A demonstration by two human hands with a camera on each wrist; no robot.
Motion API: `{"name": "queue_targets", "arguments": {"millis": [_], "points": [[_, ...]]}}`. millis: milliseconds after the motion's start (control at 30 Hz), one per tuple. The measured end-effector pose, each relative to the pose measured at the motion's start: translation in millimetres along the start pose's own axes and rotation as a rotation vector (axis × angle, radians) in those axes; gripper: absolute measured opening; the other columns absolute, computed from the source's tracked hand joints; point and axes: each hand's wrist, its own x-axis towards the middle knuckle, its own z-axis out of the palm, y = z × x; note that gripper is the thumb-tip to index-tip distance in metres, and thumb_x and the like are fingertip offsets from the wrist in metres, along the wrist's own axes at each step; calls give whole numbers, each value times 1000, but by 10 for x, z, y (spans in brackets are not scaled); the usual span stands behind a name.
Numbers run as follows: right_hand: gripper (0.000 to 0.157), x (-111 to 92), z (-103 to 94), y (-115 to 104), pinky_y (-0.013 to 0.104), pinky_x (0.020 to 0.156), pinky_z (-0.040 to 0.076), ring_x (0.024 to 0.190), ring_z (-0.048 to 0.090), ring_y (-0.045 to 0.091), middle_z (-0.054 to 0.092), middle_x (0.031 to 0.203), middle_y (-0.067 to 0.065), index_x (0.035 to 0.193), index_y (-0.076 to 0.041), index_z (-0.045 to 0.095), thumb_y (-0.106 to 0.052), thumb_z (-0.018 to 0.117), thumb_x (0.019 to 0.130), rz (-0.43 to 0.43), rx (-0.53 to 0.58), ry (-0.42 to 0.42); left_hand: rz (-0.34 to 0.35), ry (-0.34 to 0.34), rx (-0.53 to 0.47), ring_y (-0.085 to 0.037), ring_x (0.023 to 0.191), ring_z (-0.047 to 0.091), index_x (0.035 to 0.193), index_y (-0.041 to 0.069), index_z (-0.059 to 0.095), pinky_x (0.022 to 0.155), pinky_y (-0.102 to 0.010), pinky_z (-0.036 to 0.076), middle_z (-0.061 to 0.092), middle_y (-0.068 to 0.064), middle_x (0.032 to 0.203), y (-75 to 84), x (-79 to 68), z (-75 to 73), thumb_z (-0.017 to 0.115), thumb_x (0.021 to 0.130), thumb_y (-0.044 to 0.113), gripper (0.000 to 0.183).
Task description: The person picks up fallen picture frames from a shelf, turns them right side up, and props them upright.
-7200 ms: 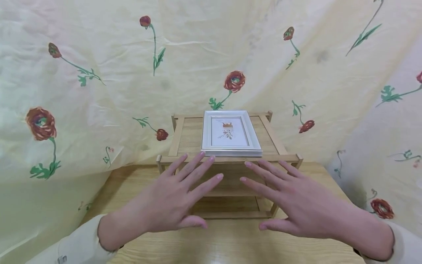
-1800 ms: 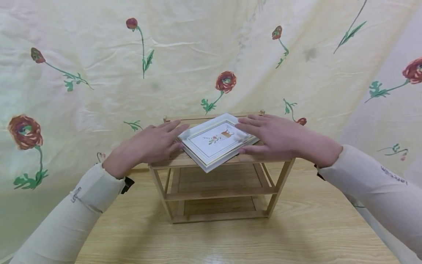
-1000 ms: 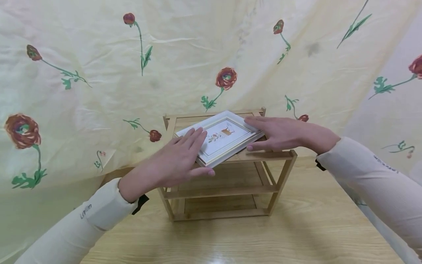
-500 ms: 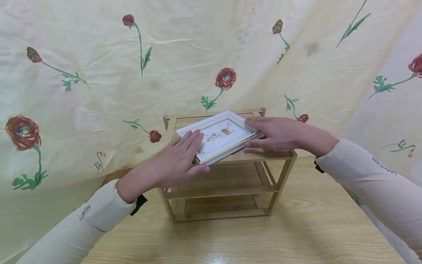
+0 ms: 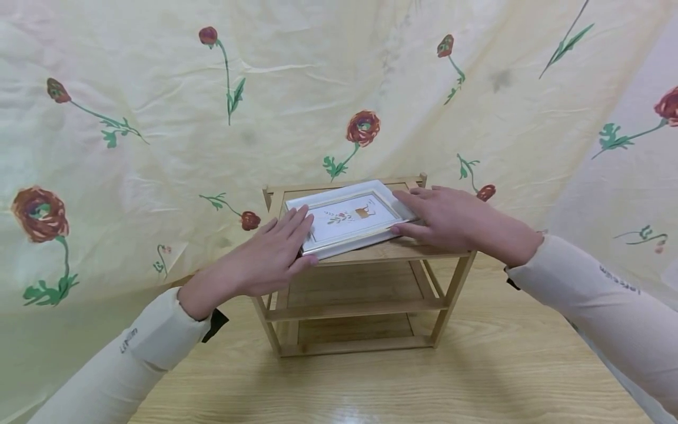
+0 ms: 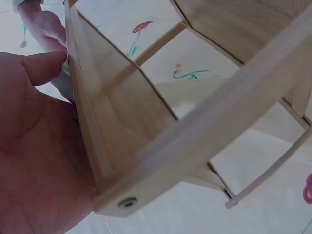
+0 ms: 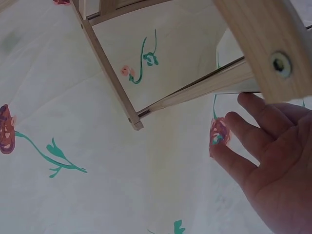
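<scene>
A white picture frame (image 5: 352,217) with a small orange-and-green drawing lies face up on the top board of a wooden shelf rack (image 5: 355,309), slightly askew. My left hand (image 5: 265,253) rests at the frame's left end, fingers straight over its edge and thumb by the front corner. At the opposite end, my right hand (image 5: 450,218) touches the frame with extended fingers. From below, the left wrist view shows my left palm (image 6: 41,141) beside the rack's top edge. In the right wrist view the fingers of my right hand (image 7: 273,151) reach under the rack's corner, loosely spread.
The rack has two lower boards and stands on a wood-grain tabletop (image 5: 349,388). Behind it hangs a cream cloth (image 5: 296,88) printed with red flowers, which also closes off the left side. Dark straps show at both wrists beneath pale sleeves (image 5: 122,353).
The frame has turned clockwise from lengthwise, through a diagonal, to nearly crosswise on the rack. Both hands came from in front of the rack to the frame's ends; the left has just shifted slightly left.
</scene>
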Motion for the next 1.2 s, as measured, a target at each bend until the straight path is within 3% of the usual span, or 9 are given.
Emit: {"name": "queue_targets", "arguments": {"millis": [267, 500, 833, 1033, 1200], "points": [[77, -29, 9, -68, 55, 95, 46, 120, 54, 43, 51, 140, 23, 149, -10, 38, -63, 46, 93, -14, -59, 47, -7, -39, -11, -31, 150, 0, 155, 1, 11, 119, -54, 12, -1, -15, 163, -52, 10, -37, 35, 103, 48, 74], [70, -65, 29, -114, 51, 92, 47, 115, 59, 37, 60, 129, 21, 143, -9, 44, -57, 52, 93, -76, -111, 124, 5, -67, -18, -32, 150, 2, 155, 1, 11, 119, -53, 15, 1, -16, 162, -122, 24, -82, 38, 103, 45, 73], [71, -138, -17, -242, 55, 107, 37, 122, 57, 34, 62, 128, 20, 144, -6, 44, -57, 50, 94, -85, -178, 130, 36, -70, -32, -35, 149, 5, 154, -1, 13, 118, -52, 16, 2, -19, 162, -204, 29, -107, 40, 104, 36, 68], [73, -197, -22, -353, 58, 108, 34, 121, 58, 35, 66, 122, 20, 144, -7, 44, -59, 52, 93, -84, -197, 130, 20, -67, 24, -37, 148, 7, 153, -3, 16, 118, -52, 18, 6, -22, 160, -258, 71, -96, 39, 104, 29, 63], [68, -220, 2, -396, 58, 104, 38, 114, 62, 36, 71, 109, 20, 139, -6, 50, -55, 56, 92, -119, -241, 205, 6, -51, 61, -39, 147, 11, 153, -4, 19, 117, -52, 20, 9, -23, 160, -297, 115, -89, 39, 104, 27, 61]]}}
